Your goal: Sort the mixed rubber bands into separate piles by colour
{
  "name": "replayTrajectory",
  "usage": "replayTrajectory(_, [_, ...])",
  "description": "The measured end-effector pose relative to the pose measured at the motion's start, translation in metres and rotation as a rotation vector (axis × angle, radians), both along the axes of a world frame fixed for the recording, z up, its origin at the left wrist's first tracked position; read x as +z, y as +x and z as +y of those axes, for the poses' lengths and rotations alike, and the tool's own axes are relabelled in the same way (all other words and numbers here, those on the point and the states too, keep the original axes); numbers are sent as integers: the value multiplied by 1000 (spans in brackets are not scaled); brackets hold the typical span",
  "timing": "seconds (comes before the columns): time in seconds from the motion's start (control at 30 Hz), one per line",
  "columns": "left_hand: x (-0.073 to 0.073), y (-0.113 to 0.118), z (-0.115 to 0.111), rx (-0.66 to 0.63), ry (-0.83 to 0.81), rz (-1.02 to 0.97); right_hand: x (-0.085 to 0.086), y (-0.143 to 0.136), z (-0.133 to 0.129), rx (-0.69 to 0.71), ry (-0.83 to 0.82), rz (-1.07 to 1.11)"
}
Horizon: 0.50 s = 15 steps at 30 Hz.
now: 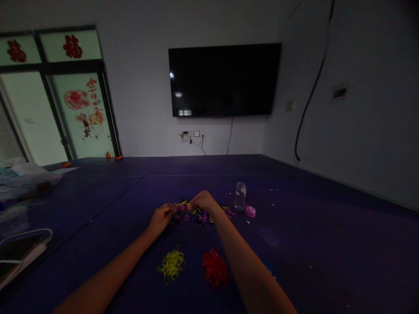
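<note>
A loose heap of mixed-colour rubber bands (pixel 200 216) lies spread on the dark blue table, with pink, yellow, purple and black ones among them. At the heap's left edge is my left hand (pixel 162 216), its fingers bent close together at the bands; what they hold, if anything, is too small to make out. My right hand (pixel 203 201) reaches over the far side of the heap, fingers pinched downward, their tips partly hidden. Closer to me sit a pile of yellow-green rubber bands (pixel 172 264) and a pile of red rubber bands (pixel 215 267), the red one beside my right forearm.
Right of the heap stands a clear bottle (pixel 240 198) with a pink cap (pixel 250 211) beside it. Something blue (pixel 269 267) shows partly behind my right forearm. At the left are plastic bags (pixel 22 179) and a phone-like device (pixel 21 253) with a white cable.
</note>
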State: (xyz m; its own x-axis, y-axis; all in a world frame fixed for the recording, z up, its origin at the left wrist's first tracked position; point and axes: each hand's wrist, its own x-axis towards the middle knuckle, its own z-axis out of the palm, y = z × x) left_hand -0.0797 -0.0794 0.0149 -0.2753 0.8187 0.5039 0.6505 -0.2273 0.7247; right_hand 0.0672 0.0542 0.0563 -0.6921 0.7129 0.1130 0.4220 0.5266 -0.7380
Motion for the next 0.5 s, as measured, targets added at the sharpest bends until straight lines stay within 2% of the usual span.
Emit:
replayTrajectory(0.13, [3,4,-3,37,-113,-220,5,0,-8,24,-141,28])
replayTrajectory(0.3, [5,18,0,-5,-185,-582,12,2,-15,126,-404,57])
replayTrajectory(0.4, [5,23,1,-89,-192,-705,14,0,-20,194,-423,42])
replayTrajectory(0.5, [5,23,0,-174,-217,-729,15,-3,-25,266,-405,-10])
